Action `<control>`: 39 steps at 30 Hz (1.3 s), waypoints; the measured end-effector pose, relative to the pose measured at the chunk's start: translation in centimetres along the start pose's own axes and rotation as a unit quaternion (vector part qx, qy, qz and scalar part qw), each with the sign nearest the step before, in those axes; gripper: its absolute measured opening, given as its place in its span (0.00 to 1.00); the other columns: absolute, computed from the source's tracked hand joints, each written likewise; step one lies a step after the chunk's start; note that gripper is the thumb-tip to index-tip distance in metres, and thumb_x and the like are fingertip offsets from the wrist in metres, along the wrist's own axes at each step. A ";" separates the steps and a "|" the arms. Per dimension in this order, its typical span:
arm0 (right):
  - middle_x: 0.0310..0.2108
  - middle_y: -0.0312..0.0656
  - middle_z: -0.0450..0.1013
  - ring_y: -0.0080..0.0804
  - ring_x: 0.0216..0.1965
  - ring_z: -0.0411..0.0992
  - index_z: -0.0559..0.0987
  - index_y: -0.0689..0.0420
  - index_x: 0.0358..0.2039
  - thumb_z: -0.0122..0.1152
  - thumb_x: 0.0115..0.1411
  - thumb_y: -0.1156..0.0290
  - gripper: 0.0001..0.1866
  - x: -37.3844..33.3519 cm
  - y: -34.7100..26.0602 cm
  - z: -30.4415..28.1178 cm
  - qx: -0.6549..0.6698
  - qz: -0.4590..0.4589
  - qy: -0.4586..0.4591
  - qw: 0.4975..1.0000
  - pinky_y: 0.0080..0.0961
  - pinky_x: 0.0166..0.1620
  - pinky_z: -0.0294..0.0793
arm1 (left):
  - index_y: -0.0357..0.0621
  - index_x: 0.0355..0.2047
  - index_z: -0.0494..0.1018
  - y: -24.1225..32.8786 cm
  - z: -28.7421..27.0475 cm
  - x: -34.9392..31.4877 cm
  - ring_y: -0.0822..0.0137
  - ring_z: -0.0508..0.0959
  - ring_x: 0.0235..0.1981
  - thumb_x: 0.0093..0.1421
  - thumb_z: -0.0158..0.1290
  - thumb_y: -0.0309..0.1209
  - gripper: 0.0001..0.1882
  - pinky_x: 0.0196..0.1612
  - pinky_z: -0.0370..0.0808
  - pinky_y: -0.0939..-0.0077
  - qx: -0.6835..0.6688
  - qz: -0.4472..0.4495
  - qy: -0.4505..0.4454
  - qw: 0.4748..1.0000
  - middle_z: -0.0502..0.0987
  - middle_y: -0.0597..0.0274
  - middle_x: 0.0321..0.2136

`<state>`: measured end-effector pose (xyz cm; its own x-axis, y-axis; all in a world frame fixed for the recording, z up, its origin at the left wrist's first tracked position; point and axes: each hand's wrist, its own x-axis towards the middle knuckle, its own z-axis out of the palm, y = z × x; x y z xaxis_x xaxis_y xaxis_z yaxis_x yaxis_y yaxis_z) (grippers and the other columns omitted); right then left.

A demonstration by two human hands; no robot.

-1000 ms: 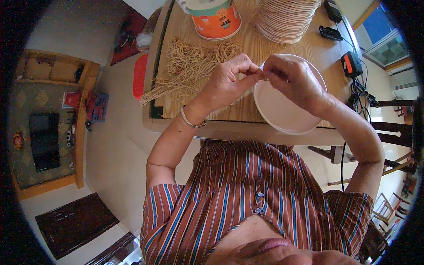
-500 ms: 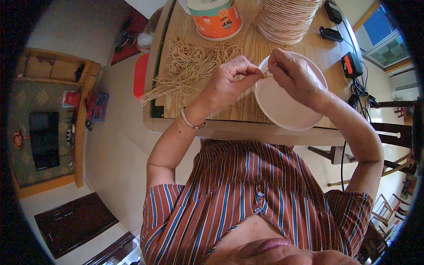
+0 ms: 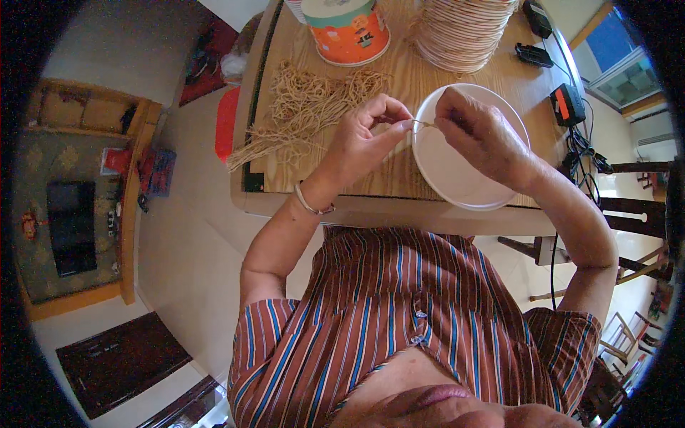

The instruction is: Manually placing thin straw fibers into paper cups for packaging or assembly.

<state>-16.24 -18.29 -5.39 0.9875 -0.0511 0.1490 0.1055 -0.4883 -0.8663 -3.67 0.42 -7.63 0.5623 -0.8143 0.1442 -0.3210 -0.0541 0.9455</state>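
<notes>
In the head view, both hands meet just right of centre in the upper part of the frame, with a thin beige strand [image 3: 422,124] stretched between them. The left hand [image 3: 367,139] pinches one end of it between thumb and forefinger. The right hand [image 3: 479,133] is curled, the strand running to its fingertips; its exact grip is hidden by the bent fingers. The strand sits at the left rim of a round white tub [image 3: 471,182], and the right hand is over the tub's opening.

The tub stands near the front edge of a wood-grain counter [image 3: 399,75]. Left of the left hand, a loose heap of beige cords [image 3: 307,100] spreads across the counter, its straighter ends trailing toward the lower left. At the top of the frame stand an orange paper bucket [image 3: 351,39] with a teal band and, right of it, a tall ribbed coil of pale cord [image 3: 467,36]. Along the counter's right side lie a black adapter [image 3: 535,55], an orange-and-black box [image 3: 567,105] and a tangle of black cables [image 3: 584,153]. A bracelet [image 3: 312,201] circles the left wrist; a striped brown shirt [image 3: 407,285] fills the lower middle.
</notes>
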 end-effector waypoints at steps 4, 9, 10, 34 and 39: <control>0.24 0.39 0.65 0.23 0.27 0.62 0.68 0.60 0.35 0.51 0.65 0.72 0.05 0.2 -0.7 -0.3 -0.020 -0.004 -0.019 1.000 0.25 0.31 0.65 | 0.38 0.34 0.72 -1.3 0.3 -0.6 0.74 0.75 0.35 0.58 0.55 0.24 0.04 0.42 0.72 0.77 0.024 0.056 0.020 0.998 0.76 0.64 0.30; 0.24 0.44 0.65 0.35 0.26 0.63 0.67 0.60 0.36 0.51 0.64 0.73 0.05 0.7 -0.9 0.6 0.005 -0.041 0.002 0.999 0.29 0.32 0.67 | 0.38 0.33 0.71 -2.1 1.6 -1.4 0.68 0.76 0.34 0.57 0.54 0.21 0.04 0.42 0.72 0.76 0.071 0.101 0.058 0.991 0.75 0.61 0.29; 0.24 0.46 0.65 0.39 0.26 0.64 0.67 0.60 0.37 0.50 0.64 0.73 0.05 0.8 -0.8 0.8 0.016 -0.052 0.009 0.998 0.31 0.33 0.67 | 0.38 0.33 0.71 -2.1 1.9 -1.5 0.67 0.76 0.34 0.57 0.54 0.21 0.05 0.41 0.72 0.75 0.057 0.100 0.067 0.991 0.75 0.60 0.30; 0.23 0.41 0.68 0.30 0.24 0.66 0.70 0.58 0.38 0.54 0.63 0.71 0.06 2.5 -2.0 0.1 -0.035 -0.081 0.023 0.996 0.26 0.31 0.68 | 0.38 0.36 0.76 -1.1 1.5 -0.4 0.73 0.73 0.41 0.56 0.59 0.21 0.07 0.45 0.71 0.79 -0.142 0.075 0.029 0.987 0.71 0.64 0.38; 0.24 0.35 0.67 0.21 0.26 0.64 0.68 0.57 0.42 0.52 0.64 0.74 0.08 2.1 -3.3 -0.1 0.049 -0.064 0.007 0.997 0.20 0.31 0.66 | 0.40 0.33 0.76 -1.3 1.3 0.0 0.72 0.72 0.42 0.55 0.60 0.21 0.05 0.47 0.70 0.78 -0.108 0.107 0.016 0.988 0.71 0.65 0.36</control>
<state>-14.53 -16.87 -2.21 0.9637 -0.0070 0.2669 0.2413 -0.4050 -0.8819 -4.22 -0.24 -9.21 0.5233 -0.7752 0.3539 -0.2669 0.2453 0.9320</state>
